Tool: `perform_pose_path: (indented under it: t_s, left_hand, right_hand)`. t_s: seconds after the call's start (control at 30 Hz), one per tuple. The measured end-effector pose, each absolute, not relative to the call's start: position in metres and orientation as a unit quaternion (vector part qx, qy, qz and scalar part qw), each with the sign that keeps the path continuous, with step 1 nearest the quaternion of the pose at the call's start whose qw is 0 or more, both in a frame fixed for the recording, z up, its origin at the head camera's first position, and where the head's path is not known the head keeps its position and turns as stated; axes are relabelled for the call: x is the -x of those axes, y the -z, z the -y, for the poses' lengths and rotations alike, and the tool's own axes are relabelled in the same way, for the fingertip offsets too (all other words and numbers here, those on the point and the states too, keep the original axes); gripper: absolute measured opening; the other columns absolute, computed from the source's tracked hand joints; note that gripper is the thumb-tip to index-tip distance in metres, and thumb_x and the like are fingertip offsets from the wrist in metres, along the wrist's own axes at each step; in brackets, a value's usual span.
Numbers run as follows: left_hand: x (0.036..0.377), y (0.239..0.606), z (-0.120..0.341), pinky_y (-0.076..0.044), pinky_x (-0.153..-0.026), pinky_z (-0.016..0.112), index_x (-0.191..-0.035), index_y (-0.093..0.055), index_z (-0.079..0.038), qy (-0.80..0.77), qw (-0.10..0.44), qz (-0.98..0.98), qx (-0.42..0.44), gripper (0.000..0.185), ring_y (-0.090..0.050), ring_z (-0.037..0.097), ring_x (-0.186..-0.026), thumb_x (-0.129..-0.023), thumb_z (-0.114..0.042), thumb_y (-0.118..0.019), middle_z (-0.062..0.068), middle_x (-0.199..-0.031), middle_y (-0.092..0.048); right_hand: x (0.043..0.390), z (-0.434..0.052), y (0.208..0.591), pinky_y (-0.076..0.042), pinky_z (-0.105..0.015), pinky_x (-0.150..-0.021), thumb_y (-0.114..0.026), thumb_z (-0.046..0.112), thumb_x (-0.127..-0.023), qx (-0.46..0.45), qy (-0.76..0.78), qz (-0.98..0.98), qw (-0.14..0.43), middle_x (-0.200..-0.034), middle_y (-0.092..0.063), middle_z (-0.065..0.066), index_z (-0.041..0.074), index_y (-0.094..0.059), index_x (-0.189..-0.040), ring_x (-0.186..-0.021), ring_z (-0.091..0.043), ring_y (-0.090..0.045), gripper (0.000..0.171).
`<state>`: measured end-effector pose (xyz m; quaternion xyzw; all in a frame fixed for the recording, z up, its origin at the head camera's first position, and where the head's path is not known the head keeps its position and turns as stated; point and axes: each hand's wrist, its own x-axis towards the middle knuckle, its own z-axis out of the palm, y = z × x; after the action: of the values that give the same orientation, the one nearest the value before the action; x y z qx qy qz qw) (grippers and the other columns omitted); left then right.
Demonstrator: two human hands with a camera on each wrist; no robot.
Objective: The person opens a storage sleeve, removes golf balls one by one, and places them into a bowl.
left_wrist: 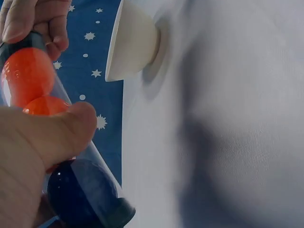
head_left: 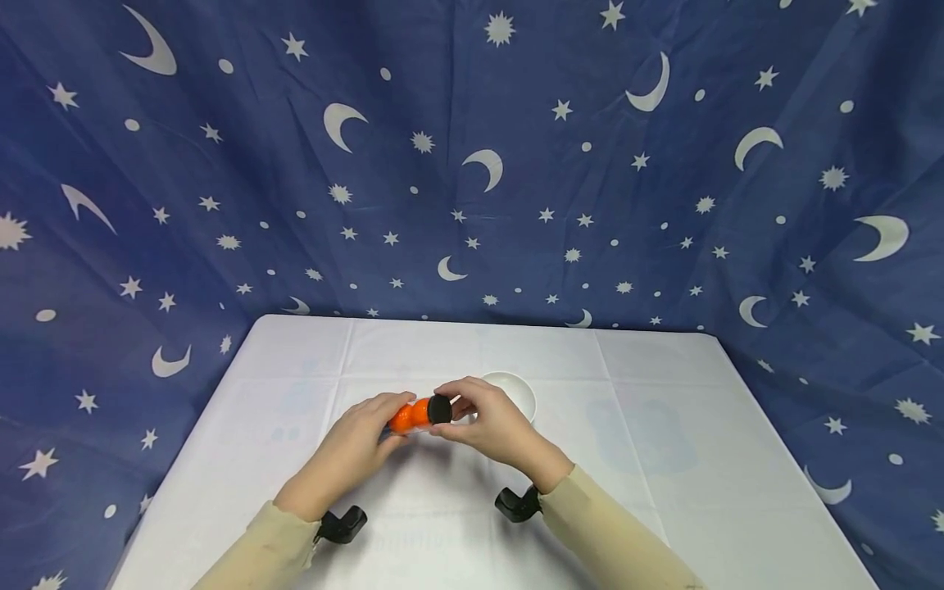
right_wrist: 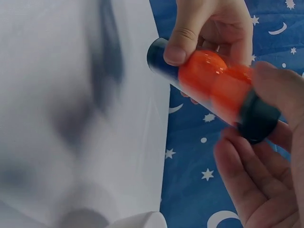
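Observation:
A clear tube (right_wrist: 200,98) with orange balls (right_wrist: 202,71) and a dark blue ball (left_wrist: 78,190) inside is held above the table. Its two ends have dark caps. My left hand (head_left: 350,441) grips the tube around its body, the thumb lying across the side in the left wrist view. At the tube's right end, my right hand (head_left: 496,419) pinches the dark cap (head_left: 440,409) between thumb and fingers. The cap sits on the tube. Part of the blue end is hidden behind the left hand in the head view.
A white bowl (head_left: 520,395) stands upright on the white-covered table (head_left: 413,344), just behind the right hand. Black wrist cameras (head_left: 519,505) stick out below both wrists. A blue curtain (head_left: 472,98) with moons and stars hangs behind and beside the table.

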<state>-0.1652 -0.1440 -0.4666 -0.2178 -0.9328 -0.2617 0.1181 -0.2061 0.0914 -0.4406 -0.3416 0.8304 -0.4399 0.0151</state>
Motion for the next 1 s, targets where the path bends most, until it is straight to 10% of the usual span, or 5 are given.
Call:
perform_pose_path:
  t_s: [1.0]
  left_hand:
    - [0.1651, 0.4667, 0.1410, -0.042, -0.098, 0.045, -0.133, -0.056, -0.020, 0.273, 0.093, 0.936, 0.201, 0.065, -0.056, 0.020, -0.109, -0.075, -0.025, -0.085, -0.004, -0.121, -0.060]
  right_hand:
    - [0.2105, -0.0988, 0.4391, -0.055, -0.029, -0.074, -0.082, 0.020, -0.078, 0.353, 0.467, -0.810, 0.037, -0.091, -0.066, 0.009, 0.011, -0.066, -0.110, -0.080, -0.009, -0.064, 0.037]
